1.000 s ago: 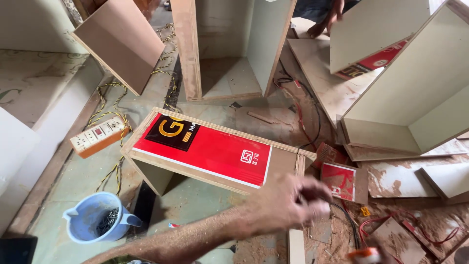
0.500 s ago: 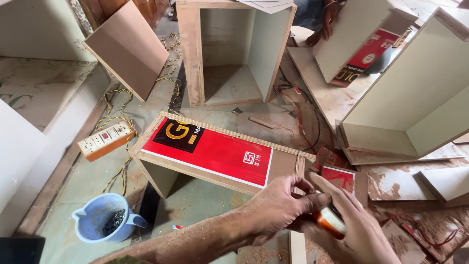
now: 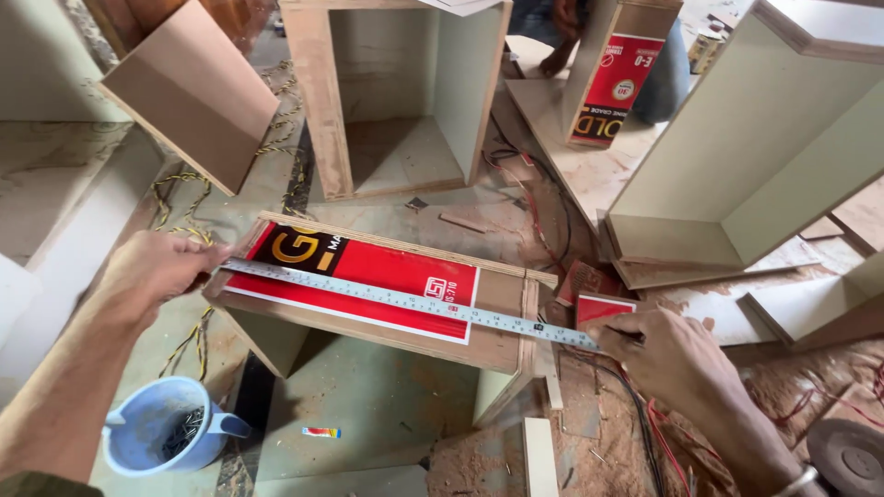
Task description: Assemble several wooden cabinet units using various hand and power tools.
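Sawdust and offcuts cover the workshop floor [image 3: 516, 460] in the head view, with open plywood cabinet boxes standing all round. Nearest the person lies a plywood box [image 3: 502, 317] on its side, its top panel bearing a red and black label [image 3: 368, 276]. A steel tape measure [image 3: 405, 302] is stretched slantwise across that panel from its left end to just past its right edge, lying flat on the wood, apparently so the panel's length can be read along the blade.

The left hand [image 3: 152, 271] presses down at the panel's left end, fingers curled over and closed on the tape's tip, seemingly to anchor it at the edge. The right hand [image 3: 668, 354] sits beyond the right corner with fingers bent and closed around the tape's far end; whether it grips the tape's case or only the blade cannot be told, since the hand hides it. A dark sliver shows at the fingers, too small to identify.

Near the left forearm stands a blue plastic jug [image 3: 166, 440] holding what look like small nails. Yellow-black cord [image 3: 189, 336] trails under the box. At the top, another person [image 3: 562, 28] is mostly cut off by the picture edge, beside an upright red-labelled board [image 3: 612, 87]. A dark round object at the lower right corner is cropped and unclear.
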